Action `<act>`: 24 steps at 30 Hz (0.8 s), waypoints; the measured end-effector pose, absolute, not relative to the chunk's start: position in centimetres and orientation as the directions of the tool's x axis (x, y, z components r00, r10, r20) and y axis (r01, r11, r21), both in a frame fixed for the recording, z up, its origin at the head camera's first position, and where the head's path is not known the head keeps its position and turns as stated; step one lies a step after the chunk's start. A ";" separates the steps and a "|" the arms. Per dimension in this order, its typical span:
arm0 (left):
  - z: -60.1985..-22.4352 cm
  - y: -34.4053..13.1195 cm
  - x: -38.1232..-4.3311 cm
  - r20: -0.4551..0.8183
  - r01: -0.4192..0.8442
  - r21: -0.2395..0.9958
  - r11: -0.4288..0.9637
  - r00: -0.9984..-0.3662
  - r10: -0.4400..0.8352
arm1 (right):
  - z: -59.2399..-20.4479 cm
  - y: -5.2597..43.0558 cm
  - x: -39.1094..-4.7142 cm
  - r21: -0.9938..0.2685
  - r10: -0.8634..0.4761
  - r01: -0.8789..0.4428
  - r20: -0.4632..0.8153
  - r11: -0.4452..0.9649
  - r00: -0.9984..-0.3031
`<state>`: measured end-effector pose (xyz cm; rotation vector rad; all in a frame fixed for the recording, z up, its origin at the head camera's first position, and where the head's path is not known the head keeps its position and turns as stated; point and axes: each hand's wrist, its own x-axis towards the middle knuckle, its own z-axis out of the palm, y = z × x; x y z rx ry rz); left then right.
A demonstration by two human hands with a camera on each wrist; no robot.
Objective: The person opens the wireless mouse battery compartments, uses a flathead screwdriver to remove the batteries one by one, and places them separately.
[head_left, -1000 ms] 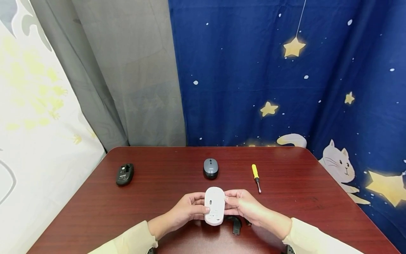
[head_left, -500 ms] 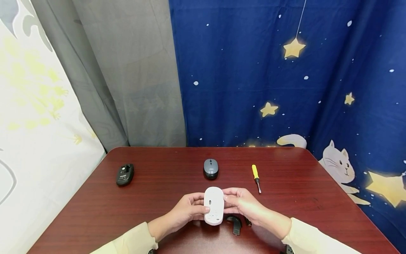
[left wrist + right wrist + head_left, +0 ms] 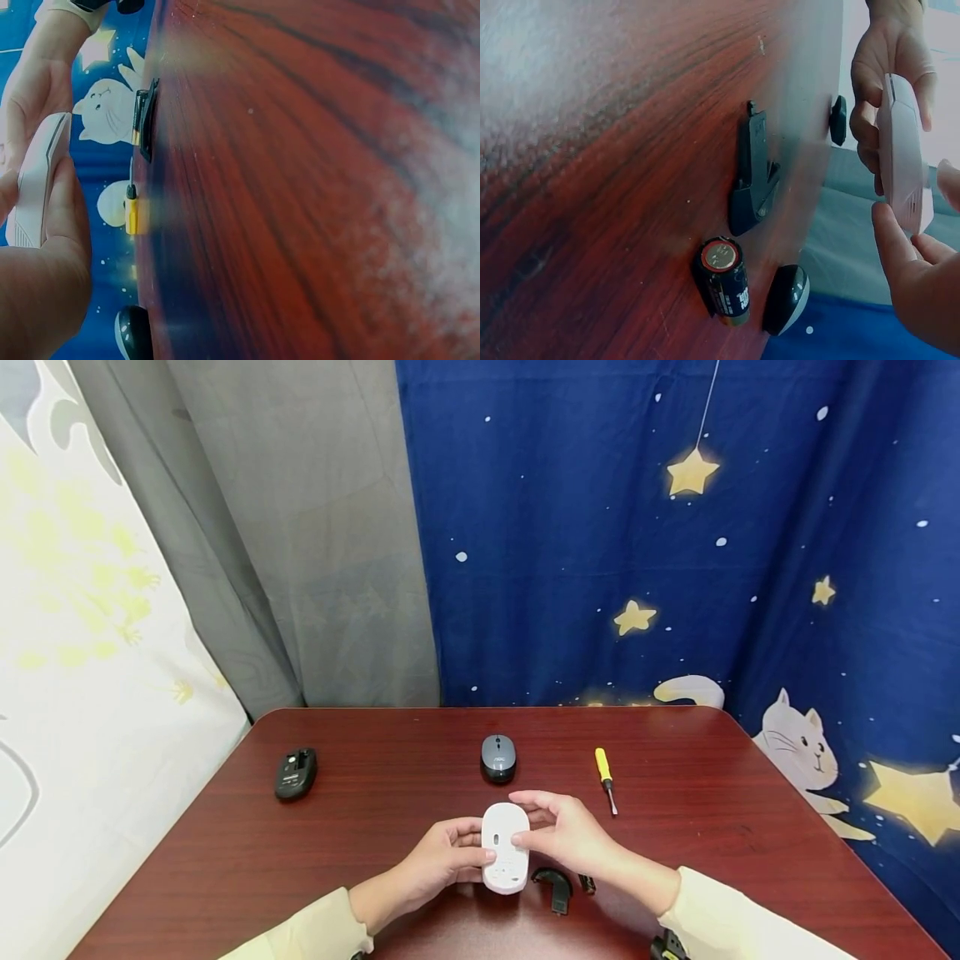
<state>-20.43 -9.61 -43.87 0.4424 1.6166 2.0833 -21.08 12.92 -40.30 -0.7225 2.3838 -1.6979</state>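
Note:
A white computer mouse [image 3: 505, 860] is held underside up above the near part of the table. My left hand [image 3: 444, 858] grips its left side, thumb over the underside and fingers beneath. On the right side, my right hand [image 3: 567, 837] has its thumb on the underside and fingertips at the edge; its index finger is lifted near the far end. In the right wrist view these fingertips touch one end of the mouse [image 3: 901, 142]. Below lie a curved black cover with a tab [image 3: 555, 887] and a black battery [image 3: 725, 281], partly hidden in the head view by my right forearm.
A grey-and-black mouse [image 3: 498, 758] stands beyond my hands. At the far left a black mouse [image 3: 296, 773] lies underside up with its battery compartment uncovered. A screwdriver with a yellow handle [image 3: 603, 767] lies to the right. Curtains hang behind the table [image 3: 375, 743].
My right hand has shifted slightly up and toward the mouse, its thumb moving onto the underside and the index finger lifting. More of the battery shows. My left hand stays nearly still.

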 end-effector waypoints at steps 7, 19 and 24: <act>-44.1 -9.7 -20.3 -0.039 -0.169 0.967 -0.191 -0.839 0.542 | -40.7 12.7 -21.0 -0.898 -0.447 -0.342 0.195 0.276 -0.873; -44.1 -9.5 -20.1 -0.044 -0.168 0.969 -0.180 -0.836 0.547 | -40.9 12.5 -21.1 -0.850 -0.436 -0.398 0.231 0.344 -0.870; -44.3 -9.5 -20.1 -0.051 -0.175 0.968 -0.179 -0.838 0.543 | -40.9 12.5 -21.1 -0.831 -0.428 -0.412 0.239 0.374 -0.871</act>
